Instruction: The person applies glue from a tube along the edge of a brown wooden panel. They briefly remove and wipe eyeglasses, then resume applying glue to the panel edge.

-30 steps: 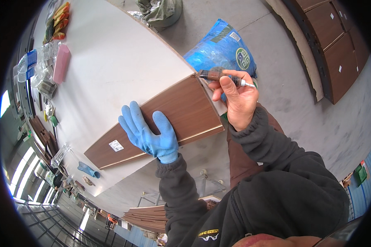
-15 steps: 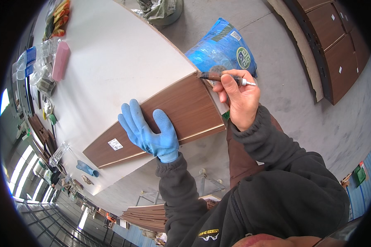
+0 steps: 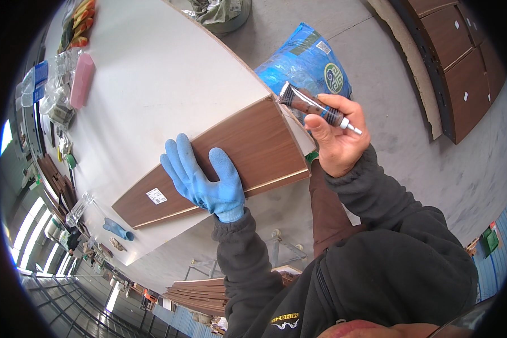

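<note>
A dark brown wood-grain panel (image 3: 259,135) lies along the edge of a white-topped table (image 3: 152,96), with a white label (image 3: 156,196) near its left end. My left hand (image 3: 205,180), in a blue rubber-coated glove, rests on the panel with its fingers spread. Past the panel's right end, my bare right hand (image 3: 343,132) grips a squeeze tube (image 3: 315,105) of brown content between thumb and fingers. The tube's white nozzle points down and to the right, toward my body.
A bulging blue plastic sack (image 3: 304,65) stands beyond the table's right edge. Stacked brown panels (image 3: 467,73) are at the far right. A pink box (image 3: 83,80), clear plastic packaging (image 3: 59,93), orange gloves (image 3: 83,22) and a blue glove (image 3: 118,230) lie on the table's left side.
My right hand has shifted slightly right and down and turned the tube, so its flat side shows and its nozzle tilts lower. My left hand stays in place on the panel.
</note>
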`<state>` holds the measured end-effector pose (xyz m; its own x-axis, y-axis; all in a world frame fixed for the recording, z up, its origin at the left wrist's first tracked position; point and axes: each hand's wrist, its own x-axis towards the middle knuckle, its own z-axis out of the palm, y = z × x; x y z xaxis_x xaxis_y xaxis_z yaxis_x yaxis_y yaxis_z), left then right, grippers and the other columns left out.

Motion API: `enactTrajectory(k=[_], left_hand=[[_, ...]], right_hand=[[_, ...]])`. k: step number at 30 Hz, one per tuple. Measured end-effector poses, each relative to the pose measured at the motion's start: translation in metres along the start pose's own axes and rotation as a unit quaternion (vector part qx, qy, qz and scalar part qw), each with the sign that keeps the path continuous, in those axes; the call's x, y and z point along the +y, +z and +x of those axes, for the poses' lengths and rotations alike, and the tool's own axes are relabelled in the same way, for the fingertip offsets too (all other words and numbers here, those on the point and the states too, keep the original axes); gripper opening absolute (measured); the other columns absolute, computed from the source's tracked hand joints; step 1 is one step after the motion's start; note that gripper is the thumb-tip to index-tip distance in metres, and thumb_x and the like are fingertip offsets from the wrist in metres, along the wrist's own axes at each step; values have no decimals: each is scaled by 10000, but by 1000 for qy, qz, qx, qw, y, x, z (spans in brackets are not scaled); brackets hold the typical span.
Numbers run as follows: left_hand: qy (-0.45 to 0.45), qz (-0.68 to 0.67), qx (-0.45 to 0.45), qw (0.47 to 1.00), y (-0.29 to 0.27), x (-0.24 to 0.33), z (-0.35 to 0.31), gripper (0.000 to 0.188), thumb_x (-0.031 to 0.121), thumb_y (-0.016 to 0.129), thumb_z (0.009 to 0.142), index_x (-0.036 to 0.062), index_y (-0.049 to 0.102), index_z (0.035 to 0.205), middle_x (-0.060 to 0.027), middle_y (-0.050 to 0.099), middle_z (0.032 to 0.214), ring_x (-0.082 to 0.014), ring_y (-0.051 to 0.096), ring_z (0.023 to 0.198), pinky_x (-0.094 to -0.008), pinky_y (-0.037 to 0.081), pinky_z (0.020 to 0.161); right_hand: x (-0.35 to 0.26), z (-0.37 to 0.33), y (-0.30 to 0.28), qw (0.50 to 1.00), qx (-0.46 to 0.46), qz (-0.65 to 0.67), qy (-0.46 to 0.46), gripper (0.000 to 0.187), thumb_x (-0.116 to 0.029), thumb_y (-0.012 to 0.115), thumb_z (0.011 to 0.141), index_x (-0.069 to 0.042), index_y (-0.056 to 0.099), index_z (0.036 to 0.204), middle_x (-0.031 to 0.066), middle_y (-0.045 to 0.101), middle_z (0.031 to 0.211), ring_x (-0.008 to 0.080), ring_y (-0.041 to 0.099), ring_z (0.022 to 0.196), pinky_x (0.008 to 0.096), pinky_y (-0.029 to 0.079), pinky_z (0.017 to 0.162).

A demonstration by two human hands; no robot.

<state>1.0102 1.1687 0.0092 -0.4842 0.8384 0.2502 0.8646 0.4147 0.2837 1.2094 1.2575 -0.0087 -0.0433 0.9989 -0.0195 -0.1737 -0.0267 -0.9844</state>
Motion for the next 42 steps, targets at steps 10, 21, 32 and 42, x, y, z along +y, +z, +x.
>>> enactTrajectory(k=[10,21,32,42], left_hand=[[-5,-12,1,1000,0,0,0,615,285,662,896,0,572,1433,-246,537,1486,-441,442,1428,-569,259,1233],[-7,-12,-4,1000,-1,-1,-1,612,306,667,919,21,562,1451,-244,510,1515,-477,401,1445,-575,284,1213],[12,6,-62,998,-10,2,-1,841,497,690,883,39,436,1541,-258,407,1577,-526,294,1474,-595,232,1173],[167,-10,-129,978,-46,-21,45,728,394,758,833,-13,556,1402,-257,537,1413,-477,485,1319,-555,402,1058]], right_hand=[[12,2,5,978,-28,-127,-161,415,-63,848,858,9,586,1172,144,720,977,226,669,837,331,551,784],[9,3,4,939,-37,-220,-260,400,-48,844,857,2,591,1163,130,721,992,239,654,789,336,545,741],[-16,-48,23,995,55,-58,-64,357,-91,632,1035,12,492,1346,128,649,1054,130,603,780,269,528,728],[4,-30,63,947,200,-175,-179,322,-101,709,990,-1,580,1267,98,664,1062,125,640,735,260,537,650]])
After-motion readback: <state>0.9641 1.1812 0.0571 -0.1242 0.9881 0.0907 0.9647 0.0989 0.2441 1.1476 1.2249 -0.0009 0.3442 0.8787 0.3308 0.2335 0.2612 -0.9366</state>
